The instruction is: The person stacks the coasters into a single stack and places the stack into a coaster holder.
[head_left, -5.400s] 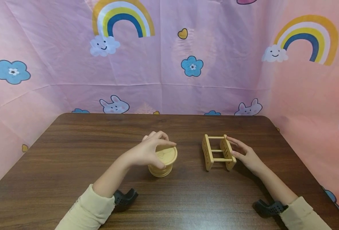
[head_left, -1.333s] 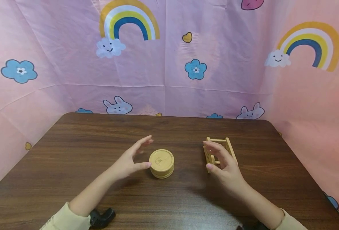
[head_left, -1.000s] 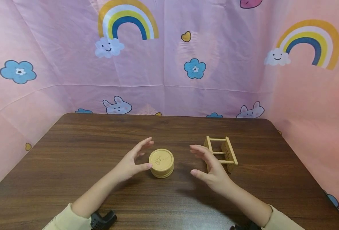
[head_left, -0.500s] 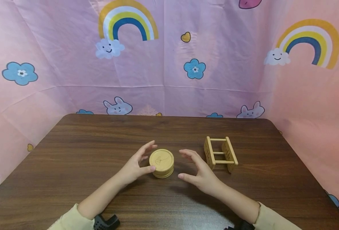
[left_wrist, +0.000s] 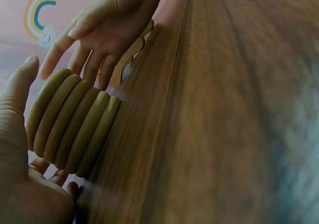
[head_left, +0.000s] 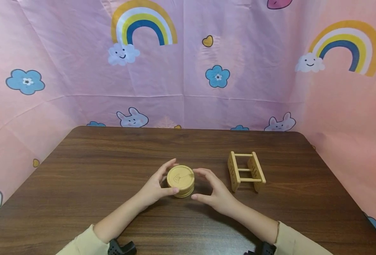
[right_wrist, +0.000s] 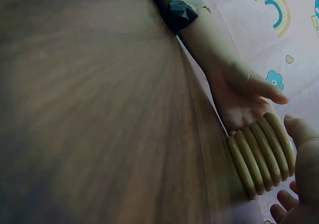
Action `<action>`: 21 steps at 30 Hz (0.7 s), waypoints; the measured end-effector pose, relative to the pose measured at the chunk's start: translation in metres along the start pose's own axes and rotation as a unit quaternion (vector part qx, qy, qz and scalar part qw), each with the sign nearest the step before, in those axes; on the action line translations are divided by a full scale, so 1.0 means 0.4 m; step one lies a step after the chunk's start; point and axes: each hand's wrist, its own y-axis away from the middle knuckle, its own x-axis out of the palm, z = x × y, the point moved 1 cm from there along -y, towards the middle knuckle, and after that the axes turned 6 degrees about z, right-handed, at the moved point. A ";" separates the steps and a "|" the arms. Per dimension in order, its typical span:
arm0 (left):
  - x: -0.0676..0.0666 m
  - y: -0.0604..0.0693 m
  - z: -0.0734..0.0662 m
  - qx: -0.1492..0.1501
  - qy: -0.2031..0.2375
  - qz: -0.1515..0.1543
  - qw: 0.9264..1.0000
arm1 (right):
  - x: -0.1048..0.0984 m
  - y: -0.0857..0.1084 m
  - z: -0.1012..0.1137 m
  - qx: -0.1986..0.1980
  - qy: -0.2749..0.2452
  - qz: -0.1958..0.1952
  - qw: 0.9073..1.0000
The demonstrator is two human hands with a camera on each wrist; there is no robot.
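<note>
A stack of several round wooden coasters (head_left: pixel 180 177) stands at mid-table, the top one engraved with a flower. My left hand (head_left: pixel 154 188) curves loosely around its left side, thumb in front and fingers behind. On the right side my right hand (head_left: pixel 219 194) is held with fingers and thumb spread, fingertips close to the rim. Whether either hand touches the coasters (left_wrist: pixel 70 122) is hard to tell. In the right wrist view the pile (right_wrist: pixel 261 154) sits between both hands. A wooden coaster rack (head_left: pixel 232 173) with slotted sides and crossbars stands beyond the right hand.
The dark wood-grain table (head_left: pixel 111 148) reaches back to a pink and purple cloth (head_left: pixel 191 78) printed with rainbows and flowers. Black wrist devices (head_left: pixel 121 247) sit at both cuffs.
My right hand has left the rack and moved left to the coasters. The left hand, which earlier held the pile from above, drew back and came in again from the left.
</note>
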 end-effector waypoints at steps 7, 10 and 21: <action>0.007 -0.006 0.005 -0.004 0.019 -0.012 1.000 | 0.013 -0.013 -0.018 -0.010 -0.006 -0.003 1.000; 0.012 -0.009 0.005 -0.012 0.036 -0.007 0.999 | 0.017 -0.016 -0.023 -0.010 -0.003 -0.005 1.000; 0.031 -0.018 0.000 -0.044 0.052 -0.016 0.998 | 0.035 -0.025 -0.060 -0.012 0.005 -0.008 1.000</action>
